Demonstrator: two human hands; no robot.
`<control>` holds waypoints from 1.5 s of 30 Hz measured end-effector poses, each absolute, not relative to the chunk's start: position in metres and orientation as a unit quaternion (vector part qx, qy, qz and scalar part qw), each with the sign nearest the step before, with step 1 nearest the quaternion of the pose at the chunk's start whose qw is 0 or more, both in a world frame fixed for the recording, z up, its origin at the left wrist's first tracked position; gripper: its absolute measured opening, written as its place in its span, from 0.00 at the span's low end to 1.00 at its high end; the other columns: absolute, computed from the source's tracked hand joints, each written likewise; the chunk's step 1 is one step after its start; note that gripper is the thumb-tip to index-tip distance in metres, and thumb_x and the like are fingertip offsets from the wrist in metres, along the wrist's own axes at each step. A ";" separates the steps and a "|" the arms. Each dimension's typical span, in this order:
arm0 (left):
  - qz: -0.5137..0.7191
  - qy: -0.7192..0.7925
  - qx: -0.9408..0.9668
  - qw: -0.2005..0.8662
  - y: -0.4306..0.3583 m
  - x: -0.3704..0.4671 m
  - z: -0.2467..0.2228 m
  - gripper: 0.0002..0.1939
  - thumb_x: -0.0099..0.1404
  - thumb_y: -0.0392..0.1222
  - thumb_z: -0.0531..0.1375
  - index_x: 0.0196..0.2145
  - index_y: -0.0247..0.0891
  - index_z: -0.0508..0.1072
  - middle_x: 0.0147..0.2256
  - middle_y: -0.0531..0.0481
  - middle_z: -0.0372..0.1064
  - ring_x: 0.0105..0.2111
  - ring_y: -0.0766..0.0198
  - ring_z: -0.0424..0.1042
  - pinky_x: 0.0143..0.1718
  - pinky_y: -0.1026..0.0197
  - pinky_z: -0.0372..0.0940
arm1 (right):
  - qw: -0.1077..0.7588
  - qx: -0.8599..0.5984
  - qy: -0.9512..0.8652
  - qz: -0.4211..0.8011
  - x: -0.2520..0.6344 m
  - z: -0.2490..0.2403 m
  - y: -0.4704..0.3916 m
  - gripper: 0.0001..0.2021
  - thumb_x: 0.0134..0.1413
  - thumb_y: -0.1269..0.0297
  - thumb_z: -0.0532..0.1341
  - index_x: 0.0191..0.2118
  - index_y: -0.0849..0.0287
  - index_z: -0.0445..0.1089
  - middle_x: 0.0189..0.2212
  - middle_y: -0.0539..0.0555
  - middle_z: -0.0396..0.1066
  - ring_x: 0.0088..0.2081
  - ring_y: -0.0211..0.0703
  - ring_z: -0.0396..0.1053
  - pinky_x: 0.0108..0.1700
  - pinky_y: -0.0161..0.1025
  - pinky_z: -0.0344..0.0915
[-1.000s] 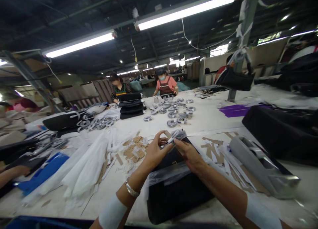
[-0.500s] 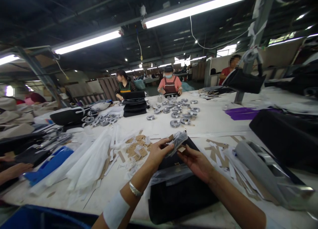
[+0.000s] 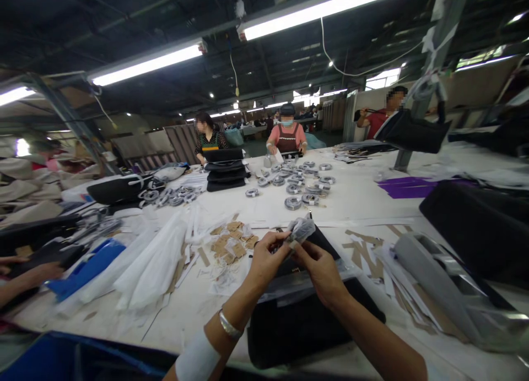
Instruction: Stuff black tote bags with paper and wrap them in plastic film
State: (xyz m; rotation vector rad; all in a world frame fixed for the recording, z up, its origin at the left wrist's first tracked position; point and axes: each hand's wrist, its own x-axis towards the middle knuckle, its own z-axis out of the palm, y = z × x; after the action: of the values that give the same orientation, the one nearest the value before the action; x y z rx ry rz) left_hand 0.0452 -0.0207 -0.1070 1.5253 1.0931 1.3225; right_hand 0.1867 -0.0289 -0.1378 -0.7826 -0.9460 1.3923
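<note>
My left hand point(image 3: 268, 255) is closed, its fingertips pinching a small bundle wrapped in clear plastic point(image 3: 301, 228). From the other side my right hand point(image 3: 321, 268) also closes on this bundle, thumb and fingers meeting the left fingertips. What the plastic contains is too small to make out. Both hands are above a black bag point(image 3: 301, 331) lying on the table, with its upper part partly hidden by them. A strip of clear plastic film point(image 3: 289, 293) lies across the bag.
Brown cardboard tags point(image 3: 231, 243) and white plastic sheets point(image 3: 149, 265) lie left on the table point(image 3: 185, 326). Coiled grey straps point(image 3: 292, 203) and stacked black bags point(image 3: 225, 177) are farther back. At right are card strips point(image 3: 363, 254) and a grey bag point(image 3: 438, 282). A co-worker's hand point(image 3: 37, 276) is at left.
My hands have come together on the plastic-wrapped bundle. The small brown card piece seen in my right fingers earlier is now hidden. Across the table, a co-worker has raised a white piece.
</note>
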 end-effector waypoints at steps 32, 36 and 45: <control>0.500 0.359 0.787 -0.033 -0.036 0.040 -0.121 0.14 0.67 0.31 0.59 0.48 0.41 0.75 0.43 0.45 0.74 0.45 0.59 0.72 0.49 0.56 0.70 | 0.603 -0.346 -0.354 0.626 0.180 -0.144 -0.029 0.17 0.45 0.51 0.72 0.36 0.59 0.76 0.32 0.51 0.73 0.32 0.38 0.68 0.36 0.35 0.66; 0.465 0.381 0.798 -0.045 -0.042 0.040 -0.123 0.20 0.68 0.32 0.57 0.56 0.41 0.70 0.51 0.42 0.71 0.52 0.57 0.70 0.53 0.54 0.69 | 0.608 -0.321 -0.359 0.631 0.179 -0.140 -0.030 0.17 0.48 0.53 0.72 0.39 0.59 0.77 0.37 0.53 0.75 0.38 0.41 0.71 0.41 0.36 0.68; 0.498 0.460 0.700 0.226 -0.031 0.040 -0.112 0.14 0.65 0.42 0.61 0.48 0.41 0.76 0.46 0.44 0.75 0.47 0.55 0.75 0.51 0.52 0.69 | 0.602 -0.305 -0.397 0.622 0.184 -0.134 -0.035 0.19 0.51 0.53 0.69 0.45 0.59 0.76 0.44 0.56 0.76 0.46 0.50 0.73 0.51 0.44 0.68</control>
State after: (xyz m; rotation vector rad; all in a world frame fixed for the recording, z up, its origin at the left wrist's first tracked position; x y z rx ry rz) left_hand 0.0398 -0.0315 -0.1120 1.9302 1.2679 1.3721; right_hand 0.1837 -0.0354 -0.1337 -0.7064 -0.9189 1.4412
